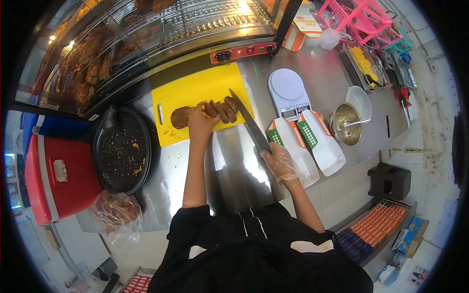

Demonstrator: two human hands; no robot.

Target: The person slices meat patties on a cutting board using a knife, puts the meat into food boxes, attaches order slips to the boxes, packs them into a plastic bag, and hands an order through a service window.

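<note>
A brown fried cutlet lies on the yellow cutting board (173, 93), its cut slices (227, 111) side by side and a whole-looking round piece (180, 117) to their left. My left hand (201, 121) is closed on the cutlet between these parts, its fingertips pressed to the meat. In a clear plastic glove, my right hand (281, 163) grips the handle of a long knife (251, 124). The blade points up and left, its tip beside the rightmost slices. Crumbs dot the board near the round piece.
Beyond the board stands a heated glass cabinet (215, 44). A black round pan (119, 161), red cooler box (63, 176) and bagged food (116, 211) are at left. Rightward are a white scale (289, 93), paper trays (320, 146) and a metal bowl (348, 133).
</note>
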